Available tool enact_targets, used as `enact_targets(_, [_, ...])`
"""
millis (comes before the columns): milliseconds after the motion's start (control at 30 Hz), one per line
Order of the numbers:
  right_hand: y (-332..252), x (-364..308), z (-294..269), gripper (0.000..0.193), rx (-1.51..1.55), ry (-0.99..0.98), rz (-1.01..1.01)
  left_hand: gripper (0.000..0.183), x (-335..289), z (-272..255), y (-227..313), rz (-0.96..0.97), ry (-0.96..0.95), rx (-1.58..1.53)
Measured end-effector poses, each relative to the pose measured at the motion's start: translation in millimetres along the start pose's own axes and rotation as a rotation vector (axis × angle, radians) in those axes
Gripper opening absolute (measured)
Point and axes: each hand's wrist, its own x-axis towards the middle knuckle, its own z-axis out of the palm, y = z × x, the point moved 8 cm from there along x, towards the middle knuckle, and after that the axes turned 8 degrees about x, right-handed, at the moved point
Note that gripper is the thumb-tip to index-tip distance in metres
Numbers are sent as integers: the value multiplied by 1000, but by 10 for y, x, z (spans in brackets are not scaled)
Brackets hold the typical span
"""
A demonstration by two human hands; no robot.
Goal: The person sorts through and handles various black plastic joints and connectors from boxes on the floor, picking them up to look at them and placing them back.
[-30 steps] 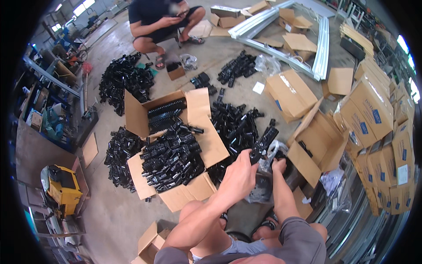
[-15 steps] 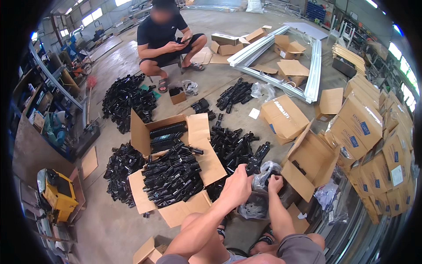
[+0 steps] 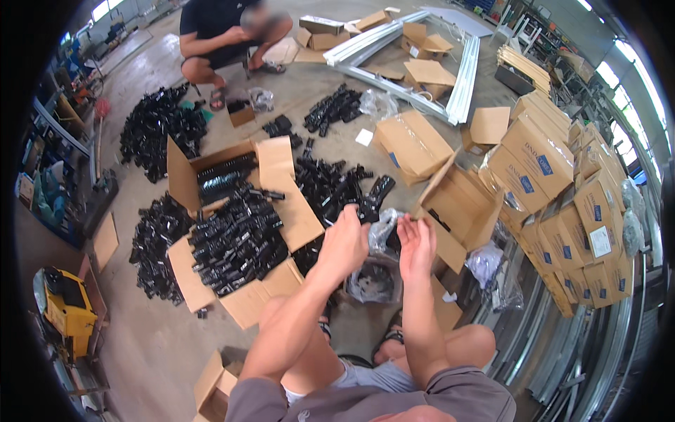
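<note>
My left hand point(image 3: 344, 246) is closed round a black plastic part point(image 3: 377, 197), which sticks up past the fingers toward the far side. Beside it, my right hand point(image 3: 418, 246) is raised with the fingertips drawn together in a pinch; anything between them is too small to make out. A clear plastic bag point(image 3: 383, 235) stands between and behind the hands. Below them, near my feet, sits another clear bag point(image 3: 373, 281) with dark pieces in it. A heap of similar black parts point(image 3: 320, 186) lies just beyond my left hand.
An open carton point(image 3: 302, 211) full of black parts stands to the left, between more heaps point(image 3: 158, 246). Right of my hands is an open carton point(image 3: 464, 204); stacked cartons point(image 3: 541, 165) and metal profiles point(image 3: 562, 352) lie farther right. A person point(image 3: 218, 42) squats at the far left.
The view has shifted, so the scene sits farther left and higher. My right hand has lifted away from the bag and turned its palm into view. My left hand keeps the black plastic part.
</note>
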Motion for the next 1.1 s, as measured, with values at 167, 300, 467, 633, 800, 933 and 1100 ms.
enact_targets(167, [-531,-305,805,13,-429,-379,-223,39,-28,-46,134,60,31,4])
enact_targets(300, [-652,-539,1469,17,-1083,-614,-566,39,-76,-33,167,115,23,36])
enact_targets(467, [-508,-662,1749,17,-1429,-974,-773,39,-132,5,251,168,36,57])
enact_targets(633, [-393,-667,1697,16,-1455,-1094,-827,37,-166,63,294,220,5,72])
enact_targets(800, [-387,-749,1717,15,-1511,-1142,-905,37,-184,66,272,276,38,63])
enact_targets(933, [-446,-815,1720,16,-1479,-1104,-977,38,-184,28,259,233,3,43])
enact_targets(1100, [-760,-583,1487,17,-1337,-693,-980,47,-141,-94,260,156,17,-11])
